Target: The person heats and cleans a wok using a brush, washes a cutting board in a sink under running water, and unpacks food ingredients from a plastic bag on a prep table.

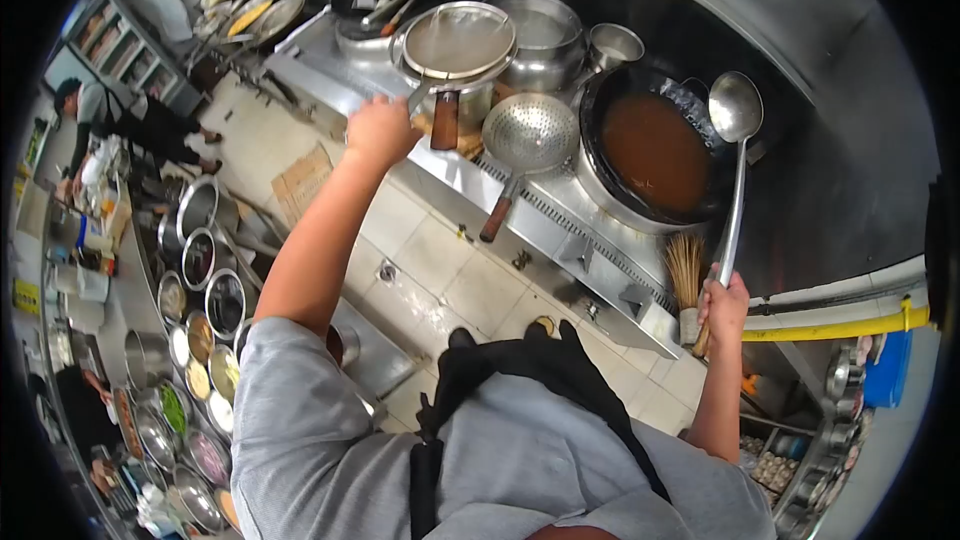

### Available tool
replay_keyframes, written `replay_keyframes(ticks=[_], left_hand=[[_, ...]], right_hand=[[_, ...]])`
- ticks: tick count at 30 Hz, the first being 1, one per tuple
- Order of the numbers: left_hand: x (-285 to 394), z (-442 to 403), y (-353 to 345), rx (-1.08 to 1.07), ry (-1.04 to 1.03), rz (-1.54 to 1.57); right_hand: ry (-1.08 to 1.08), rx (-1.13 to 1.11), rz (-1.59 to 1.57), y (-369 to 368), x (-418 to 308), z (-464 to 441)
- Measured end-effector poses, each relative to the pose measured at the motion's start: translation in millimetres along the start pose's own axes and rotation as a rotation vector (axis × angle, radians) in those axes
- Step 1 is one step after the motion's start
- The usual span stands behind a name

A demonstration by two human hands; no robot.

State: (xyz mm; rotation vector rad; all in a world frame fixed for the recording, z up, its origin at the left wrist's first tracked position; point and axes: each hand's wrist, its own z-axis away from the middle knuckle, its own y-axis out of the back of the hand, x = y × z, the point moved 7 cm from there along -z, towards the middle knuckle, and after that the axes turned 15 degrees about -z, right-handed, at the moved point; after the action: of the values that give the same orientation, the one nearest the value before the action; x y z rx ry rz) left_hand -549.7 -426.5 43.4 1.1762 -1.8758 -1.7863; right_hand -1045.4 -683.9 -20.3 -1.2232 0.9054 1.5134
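My left hand [381, 132] is closed round a handle beside the round mesh strainer [460, 40], which rests over a metal pot. A second strainer handle of brown wood points down near it. My right hand [722, 312] grips the long handle of a metal ladle [735, 107], its bowl raised over the right edge of the wok [655, 152]. Brown liquid fills the wok. Between the hands lies a perforated skimmer [530, 134] with a wooden handle. A bamboo brush [685, 267] stands upright next to my right hand.
Behind the strainer are a steel pot [540, 32] and a small pan [615, 43]. A counter with several bowls [226, 302] runs along the left. A person [135, 122] bends over that counter at the far left. A yellow pipe [835, 328] crosses the right side.
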Motion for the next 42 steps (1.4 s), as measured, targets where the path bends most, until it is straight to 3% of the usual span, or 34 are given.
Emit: replay_keyframes(ticks=[1,3,4,5,6,7,8,9,10,11,12,13,14,15,16,17,18,19,21,24,26,27,28,29,30,32,33,34,36,37,38,40,41,42], left_hand=[[2,26,32,0.218,0.022,-0.037],[5,67,56,0.350,-0.024,0.188],[13,92,52,0.149,-0.028,0.532],[22,128,47,-0.036,0.022,0.873],[36,167,42,-0.262,0.029,0.966],[53,202,30,-0.245,-0.133,1.168],[68,245,13,-0.423,-0.147,1.354],[87,287,-20,-0.596,-0.061,1.635],[107,340,-60,-0.740,0.231,2.073],[123,391,-95,-0.684,0.513,2.372],[139,457,-146,-0.598,0.976,2.294],[162,549,-261,-0.684,0.890,1.404],[161,614,-178,-1.091,1.167,0.582],[204,692,-197,-1.163,1.208,0.499],[243,760,-216,-1.233,1.248,0.417],[282,806,-195,-1.241,1.670,0.664],[327,845,-222,-1.420,1.525,0.729],[344,858,-208,-1.418,1.571,0.737],[365,892,-168,-1.276,2.067,0.758],[319,892,-121,-1.178,1.974,0.849],[252,917,-87,-0.873,2.129,0.686],[215,944,-69,-0.560,2.132,0.259],[173,967,-32,-0.307,2.199,0.069],[139,1003,-11,-0.364,2.335,0.037],[104,1032,23,-0.287,2.452,-0.126],[43,1094,67,0.038,2.372,-0.432],[16,1119,84,0.138,2.277,-0.529],[-7,1149,85,0.138,2.263,-0.527],[-56,1194,61,0.038,2.149,-0.365],[-67,1210,43,0.036,2.134,-0.342],[-74,1225,23,-0.078,2.078,-0.382],[-85,1233,11,-0.304,1.933,-0.366],[-84,1237,20,-0.313,1.927,-0.355],[-79,1250,40,0.088,2.118,-0.190]], right_hand=[[-0.014,-0.016,0.028,10,3,-9],[0.028,-0.039,0.204,27,5,-31],[0.067,-0.116,0.378,37,8,-44],[0.346,-0.088,0.707,41,6,-56],[0.417,-0.185,0.795,40,11,-66],[0.534,-0.193,0.864,45,24,-79],[0.480,-0.302,0.894,39,36,-101],[0.491,-0.346,0.991,32,38,-104],[0.557,-0.399,1.002,27,44,-118],[0.626,-0.489,0.992,31,53,-143],[0.637,-0.495,1.070,32,58,-151],[0.709,-0.588,1.081,45,76,-189],[0.623,-0.549,1.287,29,65,-157],[0.647,-0.587,1.280,30,72,-159],[0.896,-0.638,1.077,24,66,-157],[1.151,-0.684,0.898,22,62,-151],[1.271,-0.676,0.865,13,56,-137],[1.345,-0.642,0.905,-3,49,-113],[1.455,-0.561,1.005,-25,27,-65],[1.621,-0.443,1.093,-53,-3,11],[1.718,-0.384,1.113,-68,-17,55],[1.765,-0.362,1.133,-77,-23,77],[1.804,-0.357,1.122,-86,-28,97],[1.831,-0.382,1.089,-95,-29,120],[1.743,-0.478,0.867,-103,-34,132],[1.922,-0.907,0.667,-136,-17,165],[1.889,-0.986,0.654,-148,-6,188],[1.069,-0.984,1.042,-181,55,80],[0.977,-1.189,1.069,-192,95,126],[0.732,-1.277,0.878,-195,119,140],[0.814,-1.315,1.065,-200,128,184],[0.770,-1.580,0.927,-202,144,265],[0.764,-1.575,0.941,-201,146,292],[0.815,-1.676,0.950,-198,150,327]])
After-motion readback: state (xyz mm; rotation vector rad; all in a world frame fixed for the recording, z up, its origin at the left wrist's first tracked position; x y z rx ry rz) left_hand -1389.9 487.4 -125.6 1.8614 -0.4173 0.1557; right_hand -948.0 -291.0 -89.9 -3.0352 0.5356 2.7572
